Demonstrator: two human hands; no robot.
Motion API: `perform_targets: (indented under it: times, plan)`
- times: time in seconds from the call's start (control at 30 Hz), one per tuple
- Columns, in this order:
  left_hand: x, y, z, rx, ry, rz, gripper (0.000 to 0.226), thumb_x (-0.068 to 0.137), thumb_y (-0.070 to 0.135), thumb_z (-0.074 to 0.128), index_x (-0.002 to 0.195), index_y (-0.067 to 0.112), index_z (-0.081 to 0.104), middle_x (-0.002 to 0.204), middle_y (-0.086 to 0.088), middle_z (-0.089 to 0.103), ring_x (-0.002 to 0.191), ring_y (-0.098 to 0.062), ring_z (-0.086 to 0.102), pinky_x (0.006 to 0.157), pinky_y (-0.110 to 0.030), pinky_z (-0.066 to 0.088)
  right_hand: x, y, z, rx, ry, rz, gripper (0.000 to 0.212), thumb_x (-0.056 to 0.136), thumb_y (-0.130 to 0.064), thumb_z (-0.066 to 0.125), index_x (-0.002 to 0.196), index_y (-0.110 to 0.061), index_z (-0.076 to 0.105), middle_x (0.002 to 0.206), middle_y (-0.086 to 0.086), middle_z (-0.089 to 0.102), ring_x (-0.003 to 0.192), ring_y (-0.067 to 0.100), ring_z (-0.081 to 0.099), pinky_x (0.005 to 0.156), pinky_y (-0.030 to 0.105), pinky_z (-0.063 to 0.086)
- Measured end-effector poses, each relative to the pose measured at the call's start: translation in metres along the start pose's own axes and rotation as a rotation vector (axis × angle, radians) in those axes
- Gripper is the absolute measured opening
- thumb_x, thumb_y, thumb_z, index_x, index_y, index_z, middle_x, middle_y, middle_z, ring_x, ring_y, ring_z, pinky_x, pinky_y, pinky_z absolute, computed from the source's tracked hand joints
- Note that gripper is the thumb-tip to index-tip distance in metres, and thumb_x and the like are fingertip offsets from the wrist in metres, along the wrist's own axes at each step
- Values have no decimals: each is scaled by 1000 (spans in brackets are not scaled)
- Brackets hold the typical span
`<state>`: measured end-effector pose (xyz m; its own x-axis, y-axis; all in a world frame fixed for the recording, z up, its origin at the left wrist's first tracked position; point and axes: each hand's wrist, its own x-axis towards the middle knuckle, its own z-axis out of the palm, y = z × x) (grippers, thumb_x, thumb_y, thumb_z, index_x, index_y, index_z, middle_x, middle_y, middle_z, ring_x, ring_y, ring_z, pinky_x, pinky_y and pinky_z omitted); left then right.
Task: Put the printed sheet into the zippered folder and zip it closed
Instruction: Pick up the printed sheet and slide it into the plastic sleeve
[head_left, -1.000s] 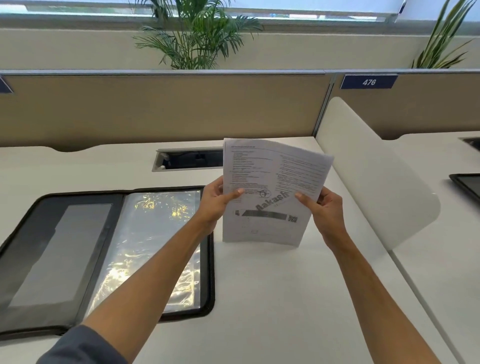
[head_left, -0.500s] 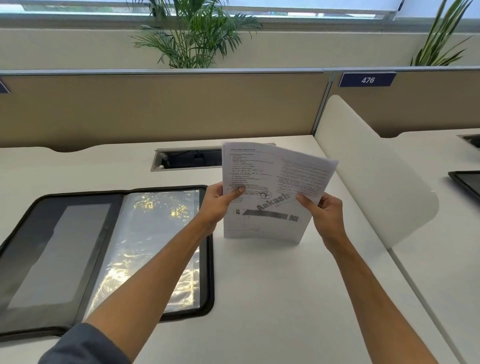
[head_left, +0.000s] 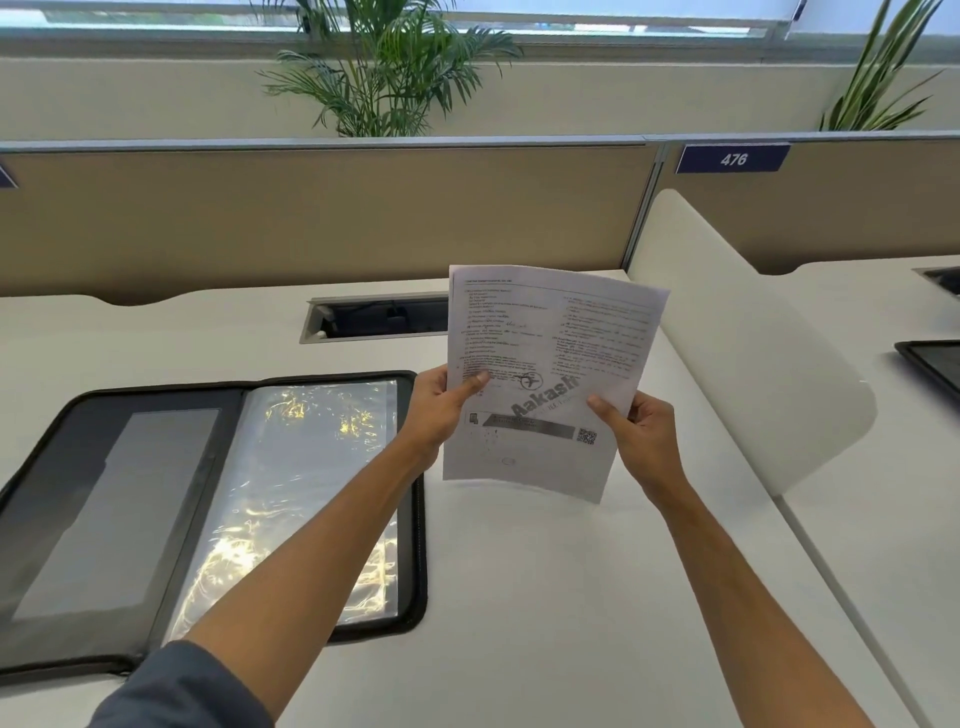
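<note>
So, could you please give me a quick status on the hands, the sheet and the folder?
Left hand and right hand both grip the printed sheet, upright above desk. Zippered folder lies open to its left. Nothing between them.

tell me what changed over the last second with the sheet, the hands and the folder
Very little. Both hands keep hold of the printed sheet above the desk: the left hand pinches its left edge and the right hand its lower right edge. Nothing was taken or let go, and the sheet has barely shifted. The zippered folder still lies open and flat on the desk to the left, untouched.
</note>
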<state>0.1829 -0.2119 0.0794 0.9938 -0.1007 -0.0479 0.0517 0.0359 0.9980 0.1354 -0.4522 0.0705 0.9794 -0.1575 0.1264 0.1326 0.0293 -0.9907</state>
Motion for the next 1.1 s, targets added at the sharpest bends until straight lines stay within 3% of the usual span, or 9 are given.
perform_targets:
  times: [0.2,0.3,0.57,0.87,1.1]
  plan:
    - [-3,-3,-15,-51,-19,-134,27,89,22,67,113,10,68,107,-7,75,94,-28,73,82,-49,58,12,-3,-2,51,-89,196,17,85,-11,72,102,-11,74,102,8,75,88,22,74,67,26,59]
    - [-11,-13,-23,-83,-17,-226,28,90,20,65,116,9,66,110,-11,73,95,-32,72,85,-54,56,14,2,3,28,-118,292,19,83,-5,72,102,-4,73,103,13,75,89,25,73,69,29,60]
    - [-42,-43,-44,-108,-80,-310,30,89,10,65,119,12,63,108,-9,74,94,-33,72,78,-48,59,5,20,20,61,-161,430,18,83,-3,70,101,-5,73,102,12,75,92,26,73,76,33,61]
    - [-47,-34,-88,-107,-54,-281,31,90,9,64,121,7,62,112,-15,72,97,-39,70,82,-53,57,19,18,53,0,-326,542,29,83,-25,73,109,-13,72,104,2,76,85,17,74,60,22,55]
    - [-41,-25,-133,-182,-92,-278,34,88,8,66,121,6,63,114,-15,71,99,-38,69,73,-42,59,49,11,92,-71,-500,554,29,81,-15,74,110,-11,70,109,4,74,95,23,72,66,26,58]
